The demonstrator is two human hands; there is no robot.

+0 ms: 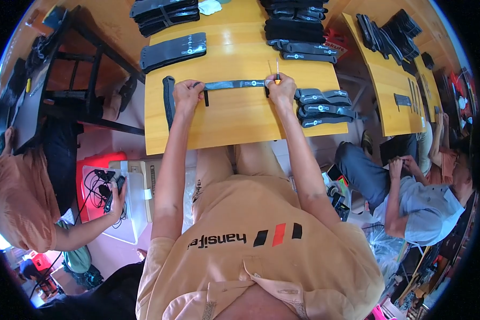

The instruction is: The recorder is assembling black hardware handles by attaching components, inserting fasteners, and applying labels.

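Observation:
A dark grey strap (234,84) with a pale printed label lies stretched crosswise over the yellow table. My left hand (188,96) is closed on its left end, where a short black strip (206,99) hangs down. At the other end my right hand (281,88) pinches the strap and also holds a thin tool (277,68) with a metal shaft and a bit of yellow at the grip; its kind is partly hidden. Left of my left hand lies a folded dark strap (169,101). Beside my right hand rest several rolled straps (324,109).
Farther back on the table (234,48) are a flat pile of grey straps (173,52) and taller black stacks (296,29). People sit at tables on both sides; the left person's hand (116,198) holds a black device near a clear bin (136,213) of cables.

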